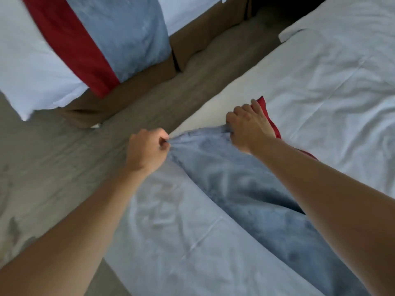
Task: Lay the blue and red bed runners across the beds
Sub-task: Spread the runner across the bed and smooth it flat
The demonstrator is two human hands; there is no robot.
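Observation:
A blue bed runner (pixel 235 180) lies across the near bed's white sheet (pixel 320 86), reaching the bed's left edge. My left hand (pixel 147 150) pinches its end corner at that edge. My right hand (pixel 248 124) grips the runner's other end corner, and a red runner (pixel 270 118) peeks out from under that hand and forearm. On the far bed (pixel 32 67) at top left, a second red runner (pixel 70 45) and a second blue runner (pixel 124 35) lie side by side and hang over its side.
A strip of grey wood-look floor (pixel 64 157) runs between the two beds. The far bed stands on a brown base (pixel 192 39). A white pillow or folded sheet corner (pixel 295 33) lies at the near bed's upper end.

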